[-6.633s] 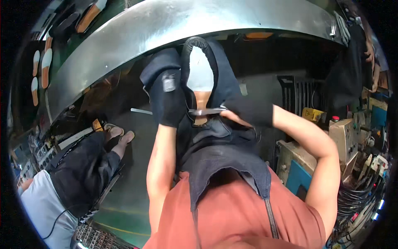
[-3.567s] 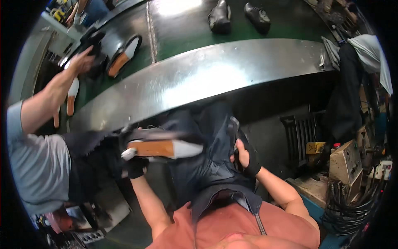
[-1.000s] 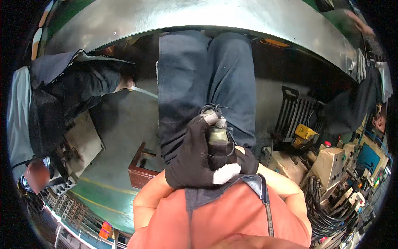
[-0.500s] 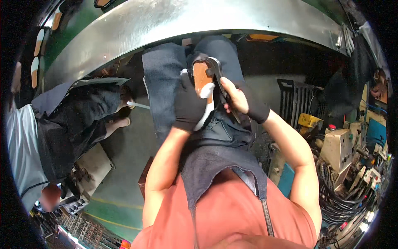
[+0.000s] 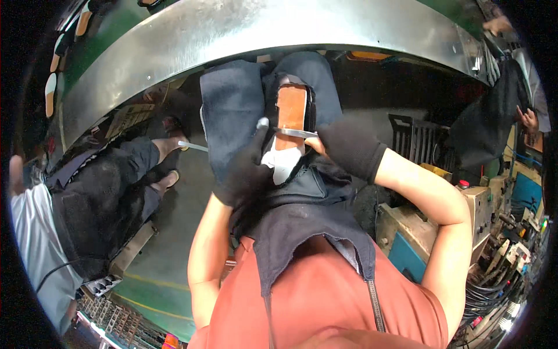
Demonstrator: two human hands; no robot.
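A shoe (image 5: 292, 107) lies bottom up on my lap, its sole side brown toward the far end and white at the near end, with dark material around the rim. My left hand (image 5: 244, 166), in a black fingerless glove with white-covered fingertips, grips its near left side, the thumb raised. In a matching black glove, my right hand (image 5: 350, 145) is closed on a pair of pincers (image 5: 296, 133). Their curved metal head lies across the middle of the brown part; the handles are hidden under the hand.
A long metal bench edge (image 5: 256, 26) curves across the far side. At left sits another person in dark work clothes (image 5: 99, 203). Machines with cables (image 5: 476, 206) and a black slatted crate (image 5: 410, 139) stand at right. Another person's hand (image 5: 528, 119) shows at far right.
My right hand has turned, bringing the pincers from upright along the shoe's right side to crosswise over its sole. My left fingers have slid nearer to the white end.
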